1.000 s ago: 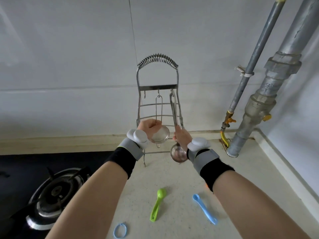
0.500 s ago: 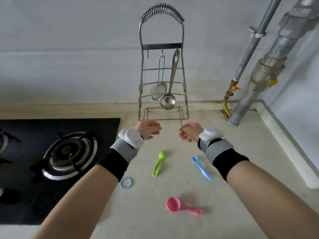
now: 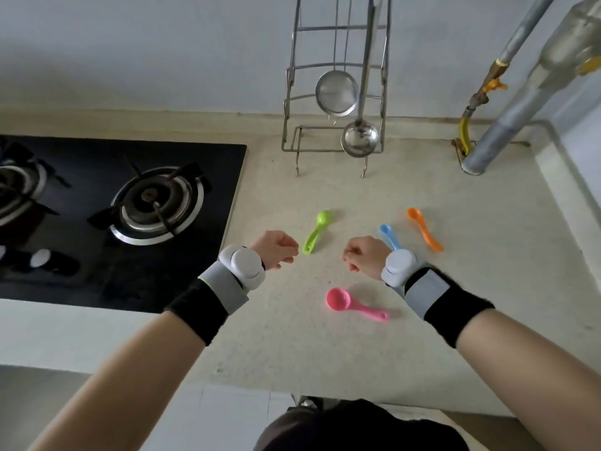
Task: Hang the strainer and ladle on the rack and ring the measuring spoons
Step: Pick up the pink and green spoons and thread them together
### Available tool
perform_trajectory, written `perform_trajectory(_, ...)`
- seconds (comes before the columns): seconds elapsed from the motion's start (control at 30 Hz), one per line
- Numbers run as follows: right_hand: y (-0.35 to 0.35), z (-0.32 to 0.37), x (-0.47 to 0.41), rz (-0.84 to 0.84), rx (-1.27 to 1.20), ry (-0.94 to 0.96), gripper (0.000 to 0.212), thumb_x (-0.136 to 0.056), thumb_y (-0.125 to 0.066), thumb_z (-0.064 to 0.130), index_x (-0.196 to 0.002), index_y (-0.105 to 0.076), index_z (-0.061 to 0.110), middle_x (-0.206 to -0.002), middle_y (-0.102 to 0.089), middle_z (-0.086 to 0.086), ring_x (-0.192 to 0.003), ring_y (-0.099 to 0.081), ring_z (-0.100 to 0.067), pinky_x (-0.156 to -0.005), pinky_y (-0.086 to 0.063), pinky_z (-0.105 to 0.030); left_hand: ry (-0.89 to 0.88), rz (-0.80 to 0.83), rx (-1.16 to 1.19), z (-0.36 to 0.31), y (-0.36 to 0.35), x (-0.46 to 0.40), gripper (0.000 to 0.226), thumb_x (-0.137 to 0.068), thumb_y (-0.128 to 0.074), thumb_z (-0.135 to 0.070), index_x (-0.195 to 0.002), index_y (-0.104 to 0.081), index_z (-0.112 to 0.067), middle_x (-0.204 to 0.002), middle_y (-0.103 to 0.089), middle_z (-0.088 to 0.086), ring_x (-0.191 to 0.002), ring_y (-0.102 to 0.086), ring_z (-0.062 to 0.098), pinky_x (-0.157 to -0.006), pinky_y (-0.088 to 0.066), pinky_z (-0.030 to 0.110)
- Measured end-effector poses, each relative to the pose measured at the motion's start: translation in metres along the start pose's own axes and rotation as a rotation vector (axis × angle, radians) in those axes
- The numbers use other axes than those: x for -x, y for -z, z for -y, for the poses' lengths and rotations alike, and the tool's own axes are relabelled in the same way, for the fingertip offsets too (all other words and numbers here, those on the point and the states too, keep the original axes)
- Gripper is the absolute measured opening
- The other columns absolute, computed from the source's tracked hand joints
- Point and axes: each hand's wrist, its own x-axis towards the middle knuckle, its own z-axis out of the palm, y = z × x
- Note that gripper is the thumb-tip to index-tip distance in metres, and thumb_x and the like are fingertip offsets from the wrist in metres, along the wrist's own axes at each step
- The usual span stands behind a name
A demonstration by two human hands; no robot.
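A: Which step is in hand?

B: Hanging looks done; ringing the spoons comes next. Both the left hand (image 3: 275,248) and right hand (image 3: 365,255) hover with fingers loosely curled, holding nothing.

A: Where are the spoons?

B: Pink spoon (image 3: 354,305) nearest, bowl toward 10 o'clock. Green spoon (image 3: 316,230) points 1 o'clock; blue spoon (image 3: 389,236) and orange spoon (image 3: 424,228) point 11. No ring in view; it needs finding.

A: Farther off?

B: Strainer (image 3: 337,92) and ladle (image 3: 360,138) hang upright on the rack (image 3: 289,125) at 12.

rack (image 3: 336,27): shiny metal wire | strainer (image 3: 337,92): metal mesh | hob (image 3: 208,177): glossy black | counter (image 3: 292,336): matt speckled
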Motion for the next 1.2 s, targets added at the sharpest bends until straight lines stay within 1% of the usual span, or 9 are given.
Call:
perform_trajectory(0.17,-0.002,-0.011,0.000,-0.033,-0.006,-0.023,0.023,-0.084,-0.045,0.004,-0.065,-0.051,0.016,-0.059,-0.056,0.002,-0.069,-0.058,-0.024,-0.082,-0.052,-0.043,-0.034,-0.284,-0.100,0.020,0.004,-0.013,0.016,-0.080,-0.057,-0.009,-0.097,-0.059,-0.008,-0.100,-0.058,0.007,-0.080,-0.053,0.021,-0.058,-0.041,0.022)
perform_trajectory(0.27,-0.001,-0.011,-0.002,-0.058,-0.013,-0.026,0.031,-0.086,-0.045,0.005,-0.061,-0.048,0.022,-0.058,-0.056,0.002,-0.067,-0.057,-0.023,-0.079,-0.052,-0.042,0.001,-0.437,-0.281,0.038,0.016,-0.022,0.032,-0.078,-0.063,-0.017,-0.107,-0.053,-0.007,-0.117,-0.052,0.014,-0.096,-0.053,0.028,-0.074,-0.041,0.029)
perform_trajectory(0.43,-0.002,-0.009,-0.001,-0.051,0.003,-0.023,0.029,-0.088,-0.047,0.006,-0.062,-0.048,0.020,-0.058,-0.056,0.003,-0.066,-0.057,-0.021,-0.078,-0.052,-0.038,0.158,-0.401,-0.337,0.059,0.021,-0.025,0.046,-0.071,-0.068,-0.029,-0.109,-0.047,-0.014,-0.113,-0.041,0.010,-0.093,-0.048,0.031,-0.070,-0.042,0.036)
perform_trajectory(0.53,-0.004,-0.006,-0.001,-0.041,0.000,-0.015,0.022,-0.088,-0.046,0.006,-0.068,-0.051,0.014,-0.057,-0.055,0.004,-0.058,-0.055,-0.015,-0.079,-0.051,-0.037,0.130,-0.389,-0.374,0.056,0.021,-0.028,0.037,-0.068,-0.069,-0.026,-0.095,-0.049,-0.012,-0.096,-0.047,0.007,-0.088,-0.052,0.030,-0.070,-0.045,0.037)
perform_trajectory(0.67,-0.005,-0.001,0.000,-0.030,-0.008,0.008,0.024,-0.089,-0.046,0.007,-0.067,-0.052,0.014,-0.061,-0.059,-0.001,-0.066,-0.057,-0.021,-0.078,-0.051,-0.038,0.095,-0.302,-0.441,0.051,0.021,-0.029,0.021,-0.071,-0.067,-0.019,-0.069,-0.048,-0.011,-0.081,-0.052,0.010,-0.066,-0.046,0.021,-0.054,-0.035,0.025)
perform_trajectory(0.8,-0.004,0.004,0.003,-0.040,-0.071,0.069,0.014,-0.088,-0.047,0.005,-0.079,-0.057,0.009,-0.071,-0.062,-0.008,-0.061,-0.057,-0.020,-0.073,-0.050,-0.031,-0.025,-0.264,-0.381,0.045,-0.007,-0.020,0.020,-0.078,-0.064,-0.029,-0.070,-0.054,-0.013,-0.073,-0.056,0.006,-0.068,-0.049,0.021,-0.054,-0.035,0.025)
perform_trajectory(0.93,0.000,0.006,0.004,-0.074,-0.179,0.142,0.013,-0.086,-0.057,0.011,-0.089,-0.064,0.001,-0.074,-0.065,-0.011,-0.060,-0.058,-0.020,-0.060,-0.048,-0.024,-0.239,-0.145,-0.236,0.015,-0.047,-0.006,0.022,-0.078,-0.065,-0.030,-0.062,-0.055,-0.019,-0.059,-0.055,0.002,-0.056,-0.047,0.014,-0.047,-0.034,0.016)
perform_trajectory(1.07,0.010,0.001,0.005,-0.078,-0.297,0.175,0.020,-0.087,-0.056,0.019,-0.069,-0.065,0.021,-0.054,-0.061,0.006,-0.044,-0.048,-0.007,-0.042,-0.037,-0.014,-0.338,-0.096,-0.133,-0.023,-0.063,0.005,0.019,-0.076,-0.066,-0.026,-0.062,-0.059,-0.017,-0.052,-0.052,-0.007,-0.047,-0.045,0.006,-0.042,-0.033,0.008)
perform_trajectory(1.2,0.025,-0.006,0.008,-0.037,-0.587,0.167,0.023,-0.087,-0.058,0.019,-0.066,-0.066,0.019,-0.048,-0.062,0.006,-0.042,-0.052,-0.008,-0.044,-0.043,-0.017,-0.355,-0.122,-0.036,-0.043,-0.060,0.010,0.018,-0.076,-0.067,-0.025,-0.067,-0.063,-0.010,-0.056,-0.056,-0.001,-0.050,-0.048,0.010,-0.052,-0.039,0.020)
